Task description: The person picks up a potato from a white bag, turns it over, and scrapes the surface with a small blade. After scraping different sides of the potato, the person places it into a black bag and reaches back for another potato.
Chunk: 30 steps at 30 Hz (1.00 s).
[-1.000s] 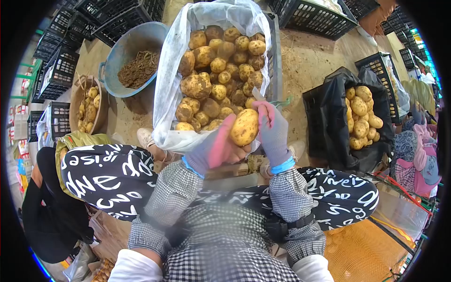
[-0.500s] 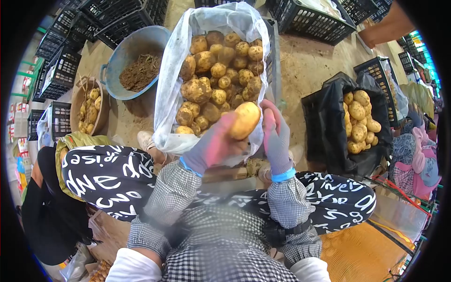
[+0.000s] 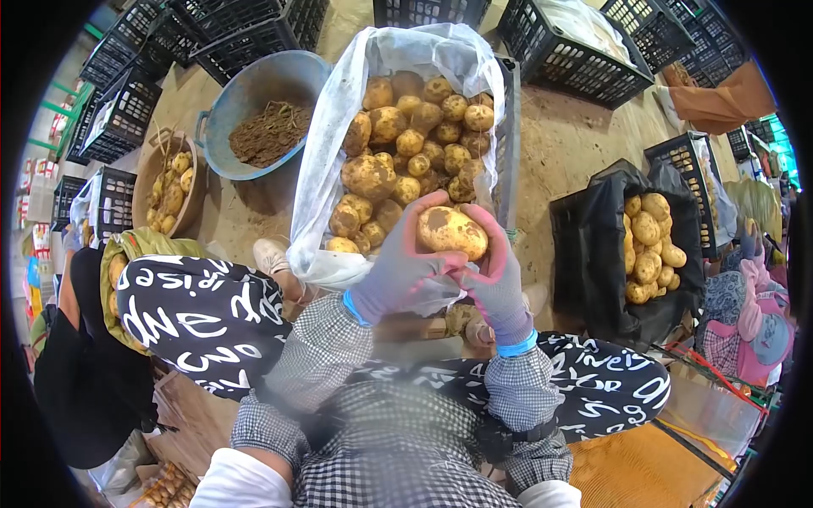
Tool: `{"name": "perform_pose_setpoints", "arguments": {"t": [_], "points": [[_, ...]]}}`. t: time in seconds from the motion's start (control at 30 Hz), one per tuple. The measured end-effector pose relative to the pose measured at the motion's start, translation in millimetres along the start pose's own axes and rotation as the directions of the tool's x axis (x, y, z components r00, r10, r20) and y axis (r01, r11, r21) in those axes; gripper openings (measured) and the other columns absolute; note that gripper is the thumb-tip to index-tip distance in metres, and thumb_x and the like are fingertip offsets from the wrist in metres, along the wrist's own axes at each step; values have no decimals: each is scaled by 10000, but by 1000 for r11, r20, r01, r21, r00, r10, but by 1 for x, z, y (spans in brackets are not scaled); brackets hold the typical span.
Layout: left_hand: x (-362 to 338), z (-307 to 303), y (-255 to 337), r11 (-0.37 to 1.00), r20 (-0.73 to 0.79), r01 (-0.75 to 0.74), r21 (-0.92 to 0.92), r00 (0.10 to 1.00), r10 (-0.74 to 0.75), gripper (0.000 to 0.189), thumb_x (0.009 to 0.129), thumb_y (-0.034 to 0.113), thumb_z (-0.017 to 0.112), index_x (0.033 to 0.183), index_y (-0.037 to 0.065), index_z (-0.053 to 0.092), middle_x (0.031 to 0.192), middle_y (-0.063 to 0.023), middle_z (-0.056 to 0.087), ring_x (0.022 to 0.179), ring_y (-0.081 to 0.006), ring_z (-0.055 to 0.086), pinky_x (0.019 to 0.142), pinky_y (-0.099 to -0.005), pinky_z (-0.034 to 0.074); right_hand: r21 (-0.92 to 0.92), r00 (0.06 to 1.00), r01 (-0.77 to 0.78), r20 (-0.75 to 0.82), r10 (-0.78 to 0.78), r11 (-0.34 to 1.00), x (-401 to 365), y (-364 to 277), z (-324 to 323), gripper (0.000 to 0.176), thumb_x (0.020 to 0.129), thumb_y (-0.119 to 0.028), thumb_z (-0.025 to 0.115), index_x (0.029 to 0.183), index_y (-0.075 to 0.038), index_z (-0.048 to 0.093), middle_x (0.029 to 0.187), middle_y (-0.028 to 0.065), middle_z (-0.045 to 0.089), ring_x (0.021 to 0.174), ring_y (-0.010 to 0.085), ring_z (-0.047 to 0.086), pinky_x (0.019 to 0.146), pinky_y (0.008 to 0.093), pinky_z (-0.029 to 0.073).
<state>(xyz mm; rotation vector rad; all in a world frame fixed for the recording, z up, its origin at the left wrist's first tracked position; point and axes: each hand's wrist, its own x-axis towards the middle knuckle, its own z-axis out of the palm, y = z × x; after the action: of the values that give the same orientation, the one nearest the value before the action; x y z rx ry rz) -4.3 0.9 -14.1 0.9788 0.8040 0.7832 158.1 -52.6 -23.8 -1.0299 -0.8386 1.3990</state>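
Observation:
One large potato [image 3: 453,234], yellow with brown soil patches, is held between my two gloved hands over the near edge of a crate. My left hand [image 3: 406,264] curls round its left side, and my right hand [image 3: 494,275] closes on its right side. The fingertips of both hands meet below it. Just beyond them, soiled potatoes [image 3: 370,176] of mixed sizes fill the crate, which has a white plastic liner [image 3: 315,199]. Both gloves are grey and pink, with blue bands at the wrists.
A blue tub [image 3: 222,118] of soil stands left of the crate, beside a brown basin [image 3: 196,199] of potatoes. On the right is a black-lined crate [image 3: 584,254] of cleaner potatoes. Black crates [image 3: 567,63] line the back. A person in black [image 3: 89,381] sits at left.
My right hand has moved in from beside the potato and now grips it too. The potato has turned, showing a soiled side. The camera view has shifted slightly.

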Motion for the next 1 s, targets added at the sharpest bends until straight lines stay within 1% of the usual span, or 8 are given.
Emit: {"name": "perform_pose_setpoints", "arguments": {"t": [0.1,0.33,0.43,0.53,0.63,0.8,0.9,1.0], "points": [[1,-5,-2,992,37,-17,-126,999,22,699,818,91,786,1408,43,414,1257,-92,548,1126,-155,564,967,-301,486,-231,997,71,0,-73,970,3,12,-7,785,715,136,722,1419,-9,407,1450,109,432,1307,223,474,1052,343,466],[-1,-7,-3,966,87,-117,-232,986,140,405,929,184,684,1278,26,552,1249,-91,596,1118,-173,596,965,-316,520,-143,999,48,-19,-51,989,-2,13,-3,715,672,214,642,1329,-10,469,1442,139,433,1299,241,481,1024,348,500],[4,-14,-1,945,0,98,-314,995,-103,392,974,287,622,1254,18,570,1280,-112,592,1124,-197,610,937,-330,544,-198,997,82,12,-81,977,-5,18,0,699,672,211,642,1315,-8,480,1432,143,443,1300,234,480,1024,345,498],[7,-21,-17,949,103,-231,-216,961,258,481,997,377,564,1310,14,527,1302,-132,584,1122,-214,621,903,-344,563,-273,993,115,63,-101,955,-7,13,3,679,685,194,660,1310,-8,486,1426,142,450,1305,228,474,1034,340,485],[11,-18,-7,950,54,85,-301,996,-72,533,974,350,615,1364,16,473,1279,-133,586,1134,-205,612,912,-346,559,-298,991,135,41,-129,945,-7,18,-2,688,709,158,685,1341,-15,475,1414,139,461,1300,214,477,1038,320,469],[3,-11,3,992,15,98,-76,995,-97,707,872,367,748,1417,45,433,1228,-85,588,1107,-151,602,908,-282,523,-370,991,126,10,-132,920,-1,5,-1,775,751,66,737,1444,-15,399,1382,121,487,1252,191,512,1038,297,449],[-1,-12,1,997,6,42,-66,999,-41,641,880,333,748,1380,41,474,1221,-85,588,1092,-147,597,906,-277,519,-142,988,-146,-64,138,979,-3,-1,0,811,760,12,778,1461,3,371,1377,106,490,1225,189,532,1034,305,454],[6,-21,-7,879,43,-272,392,960,278,536,931,337,685,1334,29,512,1225,-91,585,1075,-158,605,899,-282,524,-83,996,-94,-19,93,992,-3,2,-2,803,792,-38,793,1467,13,360,1367,96,502,1192,183,556,998,304,481]]}}
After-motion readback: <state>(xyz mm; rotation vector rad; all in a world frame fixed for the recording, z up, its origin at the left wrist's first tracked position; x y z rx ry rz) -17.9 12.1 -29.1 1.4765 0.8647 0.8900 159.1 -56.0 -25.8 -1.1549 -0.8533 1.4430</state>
